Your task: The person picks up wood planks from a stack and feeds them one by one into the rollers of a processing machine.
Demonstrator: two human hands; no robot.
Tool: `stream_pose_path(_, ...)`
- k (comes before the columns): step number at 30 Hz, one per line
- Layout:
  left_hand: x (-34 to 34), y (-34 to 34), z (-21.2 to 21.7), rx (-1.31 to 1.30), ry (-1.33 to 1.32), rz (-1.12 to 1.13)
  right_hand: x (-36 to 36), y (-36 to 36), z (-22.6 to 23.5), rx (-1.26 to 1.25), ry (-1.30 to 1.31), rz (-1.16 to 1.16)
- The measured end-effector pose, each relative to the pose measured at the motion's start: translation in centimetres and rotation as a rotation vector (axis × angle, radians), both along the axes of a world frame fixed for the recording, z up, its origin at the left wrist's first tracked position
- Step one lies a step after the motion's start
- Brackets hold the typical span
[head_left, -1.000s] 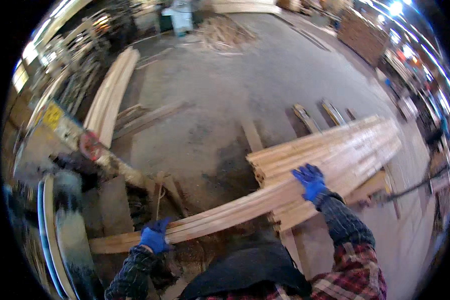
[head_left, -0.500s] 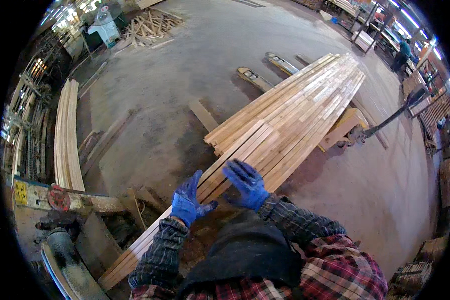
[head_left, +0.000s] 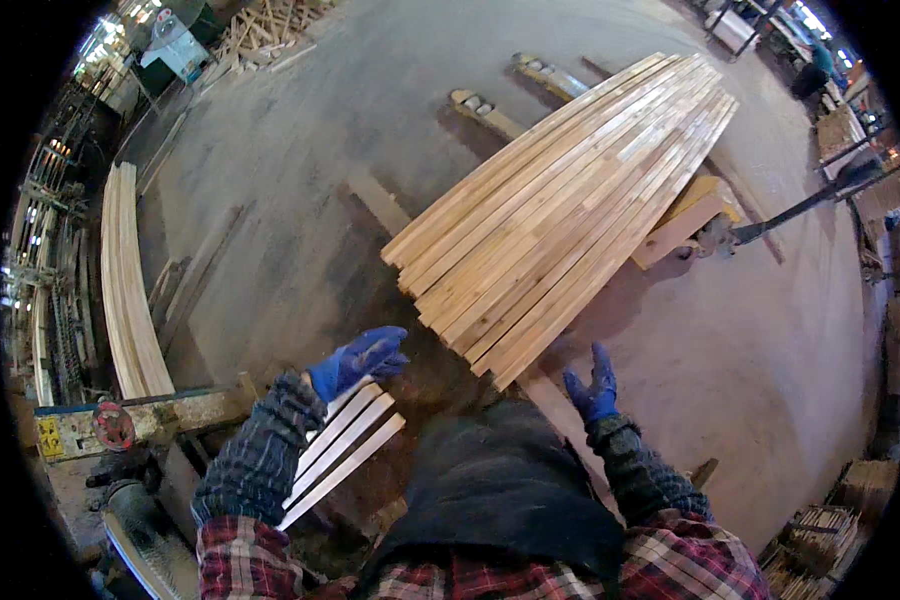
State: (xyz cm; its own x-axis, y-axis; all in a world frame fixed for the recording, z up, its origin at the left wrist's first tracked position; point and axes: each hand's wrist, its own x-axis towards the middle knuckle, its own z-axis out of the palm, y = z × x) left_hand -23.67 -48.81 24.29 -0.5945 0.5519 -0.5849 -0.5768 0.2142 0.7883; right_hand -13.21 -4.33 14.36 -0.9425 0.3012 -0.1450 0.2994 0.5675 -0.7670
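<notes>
My left hand [head_left: 360, 358], in a blue work glove, is open with its fingers stretched out to the right. It is just above the far ends of several pale wooden strips [head_left: 348, 440] that lie beneath my left forearm; whether it touches them I cannot tell. My right hand [head_left: 594, 385], gloved the same way, is open and holds nothing, its fingers pointing up and apart. Ahead of both hands lies a wide layer of long wooden boards [head_left: 570, 200] side by side, their near ends staggered. The right hand is near the layer's near right corner, apart from it.
A yellow pallet jack [head_left: 685, 225] with a dark handle [head_left: 805, 215] is under the boards, its fork tips [head_left: 482, 110] poking out at the far left. More long boards [head_left: 130, 285] lie at the left. Machinery with a red handwheel [head_left: 114, 426] stands at lower left.
The strips that ran under my hands onto the board layer no longer bridge that gap. My hands have moved apart, the right one off to the right, and the view has shifted.
</notes>
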Motion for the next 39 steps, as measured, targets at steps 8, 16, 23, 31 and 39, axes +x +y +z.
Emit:
stream_pose_path(8, -2.5, -1.7, -16.5, -0.177, -0.472, -0.090, -7.1, -3.0, -9.0, -0.562, -0.202, -0.100)
stream_pose_path(16, -0.3, 6.8, -39.7, -0.292, -0.467, 0.568, -18.9, -4.5, -25.3, -0.613, -0.394, -0.423)
stream_pose_path(23, -4.0, 13.4, -42.2, 0.043, -0.558, 1.025, -24.0, -8.8, -34.6, -0.725, -0.453, -0.620)
stream_pose_path(31, -0.9, 12.8, -42.3, 0.056, -0.371, 0.983, -22.1, -12.5, -34.3, -1.019, -0.183, -0.742)
stream_pose_path(39, -6.4, 11.6, -31.5, -0.335, -0.119, 0.295, -18.0, -10.6, -24.8, -1.288, -0.468, -0.626)
